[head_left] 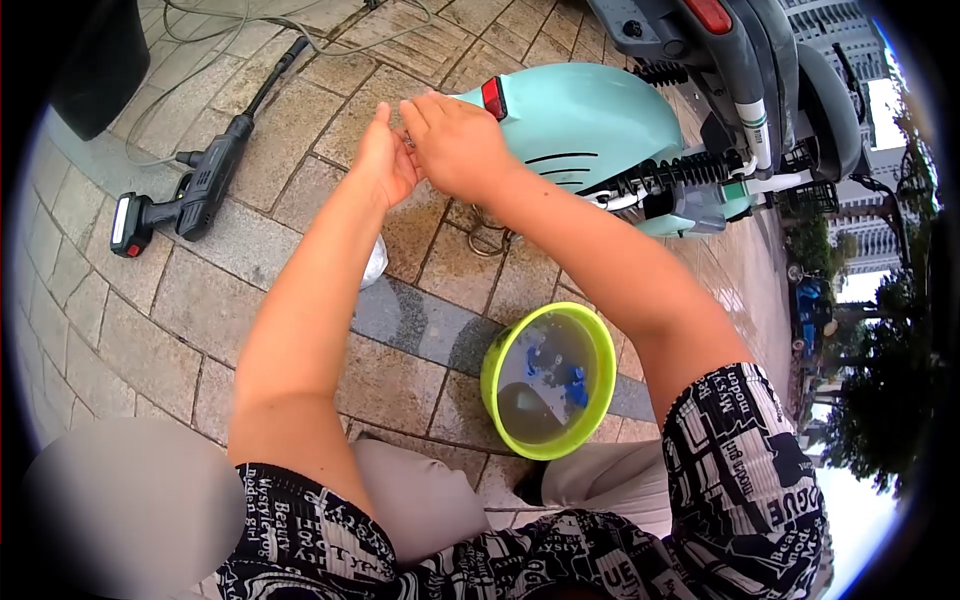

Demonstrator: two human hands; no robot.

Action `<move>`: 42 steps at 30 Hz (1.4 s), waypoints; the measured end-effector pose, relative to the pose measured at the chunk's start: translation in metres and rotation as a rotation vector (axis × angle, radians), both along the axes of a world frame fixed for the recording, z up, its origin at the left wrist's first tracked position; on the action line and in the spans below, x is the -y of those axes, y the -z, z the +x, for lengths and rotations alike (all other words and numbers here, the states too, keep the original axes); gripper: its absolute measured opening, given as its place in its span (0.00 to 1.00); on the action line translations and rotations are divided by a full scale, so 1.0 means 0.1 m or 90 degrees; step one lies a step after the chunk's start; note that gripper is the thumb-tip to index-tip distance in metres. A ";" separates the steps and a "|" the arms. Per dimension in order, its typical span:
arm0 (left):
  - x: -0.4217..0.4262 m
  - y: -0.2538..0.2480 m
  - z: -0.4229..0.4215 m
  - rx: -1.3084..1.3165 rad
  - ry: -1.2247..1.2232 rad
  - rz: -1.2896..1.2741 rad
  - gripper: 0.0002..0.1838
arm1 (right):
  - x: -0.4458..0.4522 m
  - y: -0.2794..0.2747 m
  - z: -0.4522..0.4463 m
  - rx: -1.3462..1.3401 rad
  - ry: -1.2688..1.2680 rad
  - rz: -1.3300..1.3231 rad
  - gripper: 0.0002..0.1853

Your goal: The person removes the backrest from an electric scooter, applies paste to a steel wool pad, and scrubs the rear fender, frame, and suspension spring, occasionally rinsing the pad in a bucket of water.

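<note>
My left hand [385,165] and my right hand [458,142] meet in front of the scooter's mint-green rear fender [590,110]. The left thumb points up, and its other fingers curl toward the right hand. Over them, the right hand shows its back with its fingers bent. A tiny shiny spot shows between the hands; I cannot make out what it is. Just beyond the right hand sits the red reflector [494,98] on the fender. Below the hands, a yellow-green bucket [487,385] holds cloudy water with blue pieces [575,387] in it.
A black cordless pressure washer gun [215,175] lies on the paving at left, near a thin hose [240,20]. A dark bin [95,65] stands far left. Something white [375,263] is partly behind my left forearm. Metal rings [488,240] lie below the fender.
</note>
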State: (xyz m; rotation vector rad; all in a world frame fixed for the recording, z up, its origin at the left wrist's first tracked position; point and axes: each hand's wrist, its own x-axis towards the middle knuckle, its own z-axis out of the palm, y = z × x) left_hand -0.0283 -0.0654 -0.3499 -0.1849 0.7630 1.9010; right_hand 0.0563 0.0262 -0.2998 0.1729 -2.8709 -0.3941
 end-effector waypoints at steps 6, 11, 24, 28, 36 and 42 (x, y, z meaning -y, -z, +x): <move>0.07 -0.04 0.01 -0.052 0.061 0.001 0.44 | -0.21 -0.17 0.62 -0.065 -0.123 0.191 0.26; 0.02 0.17 0.00 -0.016 0.032 0.012 0.49 | 0.19 -0.19 -0.33 0.001 0.107 0.059 0.20; 0.04 -0.04 0.05 -0.029 0.042 -0.079 0.49 | 0.00 0.02 0.21 -0.160 -0.089 0.079 0.22; 0.09 -0.13 0.10 -0.007 -0.020 -0.010 0.45 | 0.32 -0.09 -0.52 0.114 0.288 -0.079 0.13; 0.05 0.07 0.06 -0.050 0.064 -0.069 0.58 | 0.07 0.02 0.32 -0.160 -0.028 0.047 0.24; 0.03 -0.01 0.12 -0.028 -0.010 -0.009 0.52 | 0.17 -0.03 -0.45 0.137 0.253 -0.080 0.16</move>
